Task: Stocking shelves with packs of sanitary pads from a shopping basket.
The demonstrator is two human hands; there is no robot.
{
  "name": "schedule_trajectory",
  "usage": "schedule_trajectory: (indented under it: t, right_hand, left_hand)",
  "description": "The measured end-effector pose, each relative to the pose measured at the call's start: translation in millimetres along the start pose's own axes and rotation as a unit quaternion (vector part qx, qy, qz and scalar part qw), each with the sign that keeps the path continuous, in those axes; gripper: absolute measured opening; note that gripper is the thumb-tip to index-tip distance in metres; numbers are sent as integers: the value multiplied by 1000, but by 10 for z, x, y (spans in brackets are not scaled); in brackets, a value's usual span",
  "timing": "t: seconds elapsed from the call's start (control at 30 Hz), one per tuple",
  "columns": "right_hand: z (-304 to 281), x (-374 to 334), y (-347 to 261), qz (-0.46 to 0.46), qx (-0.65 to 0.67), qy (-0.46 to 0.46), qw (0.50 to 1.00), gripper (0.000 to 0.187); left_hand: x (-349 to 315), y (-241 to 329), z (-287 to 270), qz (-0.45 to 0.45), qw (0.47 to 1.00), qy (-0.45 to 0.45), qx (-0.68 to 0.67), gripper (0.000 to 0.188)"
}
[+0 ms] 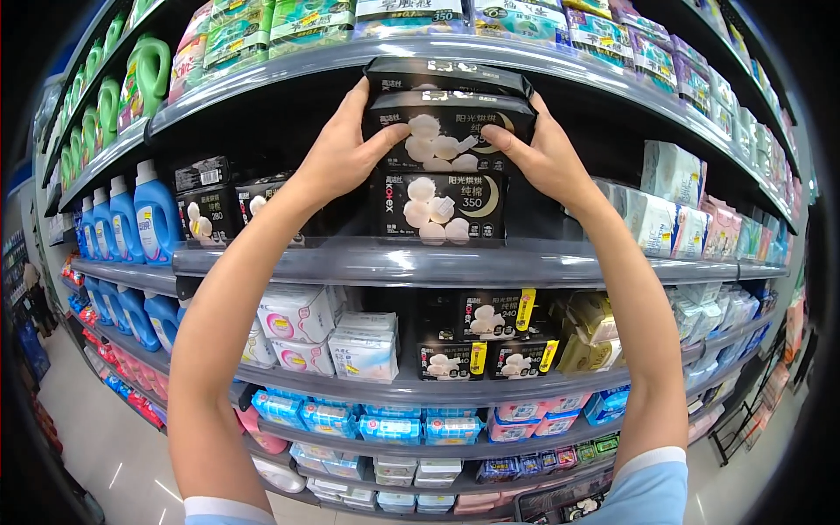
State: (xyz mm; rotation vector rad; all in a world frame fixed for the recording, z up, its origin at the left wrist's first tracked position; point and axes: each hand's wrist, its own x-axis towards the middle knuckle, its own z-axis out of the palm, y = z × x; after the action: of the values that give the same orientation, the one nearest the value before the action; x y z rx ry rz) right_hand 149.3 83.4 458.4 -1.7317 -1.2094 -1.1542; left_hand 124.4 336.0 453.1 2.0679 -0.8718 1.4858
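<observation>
Both my arms are raised to a shelf with a stack of black sanitary pad packs printed with white cotton balls and a pale crescent. My left hand [356,144] is closed on the left side of an upper pack [442,138], its thumb across the front. Opposite it, my right hand [540,149] grips the right side, thumb also on the front. Another black pack [442,76] shows just above it, between my fingers; whether they bear on that one too I cannot tell. Directly below, a similar black pack [442,208] stands upright at the shelf's front.
The clear-fronted shelf edge [420,265] runs beneath the stack, and another shelf edge [262,72] curves overhead. Blue detergent bottles [155,214] and more black packs [203,213] stand to the left. White packs [652,219] stand to the right. Lower shelves carry more packs [391,429].
</observation>
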Motion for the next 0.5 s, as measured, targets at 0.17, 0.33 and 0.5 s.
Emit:
schedule_trajectory:
  t: [0.17, 0.33, 0.5]
  right_hand:
    - [-5, 10, 35, 35, 38, -19, 998, 60]
    - [-1, -67, 20, -18, 15, -18, 1000, 59]
    - [-13, -27, 35, -43, -67, -4, 997, 65]
  left_hand:
    - [9, 49, -11, -1, 1000, 1, 1, 78]
    - [-106, -8, 10, -22, 998, -33, -56, 84]
    - [-135, 18, -1, -31, 992, -57, -107, 82]
